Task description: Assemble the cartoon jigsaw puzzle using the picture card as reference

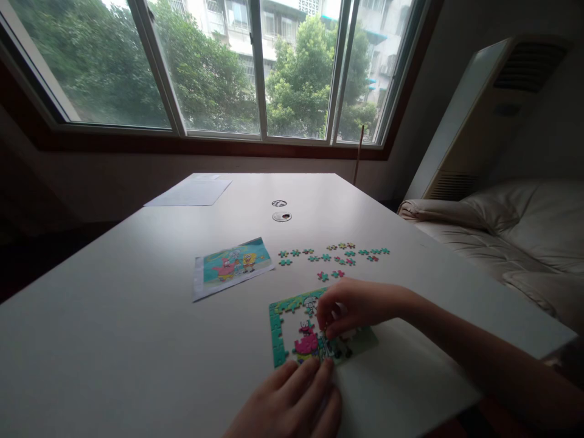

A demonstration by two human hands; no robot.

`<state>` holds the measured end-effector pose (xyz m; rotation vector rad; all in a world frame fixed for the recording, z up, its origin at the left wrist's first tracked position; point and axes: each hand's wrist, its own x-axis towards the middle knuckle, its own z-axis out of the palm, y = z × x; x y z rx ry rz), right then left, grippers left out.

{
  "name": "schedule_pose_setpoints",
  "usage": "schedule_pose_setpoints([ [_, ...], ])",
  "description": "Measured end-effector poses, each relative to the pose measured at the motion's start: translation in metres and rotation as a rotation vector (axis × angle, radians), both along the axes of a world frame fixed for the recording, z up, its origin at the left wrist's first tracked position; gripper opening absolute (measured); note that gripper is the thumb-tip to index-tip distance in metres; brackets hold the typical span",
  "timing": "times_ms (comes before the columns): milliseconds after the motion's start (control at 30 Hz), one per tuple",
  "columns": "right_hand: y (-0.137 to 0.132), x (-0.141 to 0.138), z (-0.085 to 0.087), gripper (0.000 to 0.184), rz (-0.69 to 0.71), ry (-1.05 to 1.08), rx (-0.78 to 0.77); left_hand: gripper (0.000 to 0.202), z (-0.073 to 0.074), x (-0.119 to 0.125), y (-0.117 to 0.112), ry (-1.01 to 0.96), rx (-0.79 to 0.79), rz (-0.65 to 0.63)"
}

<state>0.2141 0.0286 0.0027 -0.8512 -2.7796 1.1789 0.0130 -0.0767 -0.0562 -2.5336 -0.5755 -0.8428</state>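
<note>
framing pink pieces [305,345]: teal puzzle border [275,331]

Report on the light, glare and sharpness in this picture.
Head view: bright daylight in the window, dim sofa at the right; pale sheen toward the far end of the table; tilted window uprights suggest wide-angle distortion; left hand looks slightly soft.

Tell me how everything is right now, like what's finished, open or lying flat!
Puzzle: partly filled, gaps remain inside its border
Loose pieces: out of the puzzle, spread beyond it
Picture sheet: lying flat, picture side up
White paper: lying flat
Two round things: lying flat, apart
Left hand: fingers on the puzzle's near edge
Right hand: over the puzzle, fingers bent
Window: can't tell if fully shut
</note>
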Motion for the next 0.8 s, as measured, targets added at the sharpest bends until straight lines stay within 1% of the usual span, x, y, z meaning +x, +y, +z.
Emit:
schedule_pose_setpoints([
  [233,-0.005,-0.003,0.007,0.018,-0.021,-0.037,0.079,0.015,-0.001,-0.001,0.001,0.03,-0.01,0.014],
  [400,-0.006,-0.003,0.009,0.015,-0.01,-0.057,0.111,0.017,0.0,-0.002,0.0,0.035,-0.031,0.009],
  [500,-0.005,-0.001,0.008,0.016,-0.007,-0.045,0.08,0.017,0.001,-0.002,-0.001,0.044,-0.035,0.004],
  [633,-0.002,0.001,0.007,0.018,0.019,0.013,0.001,0.018,0.002,-0.003,-0.001,0.045,-0.056,-0.001],
  [800,0.0,0.005,0.013,0.018,0.066,0.049,-0.102,0.019,0.004,-0.003,-0.001,0.065,-0.084,-0.003],
])
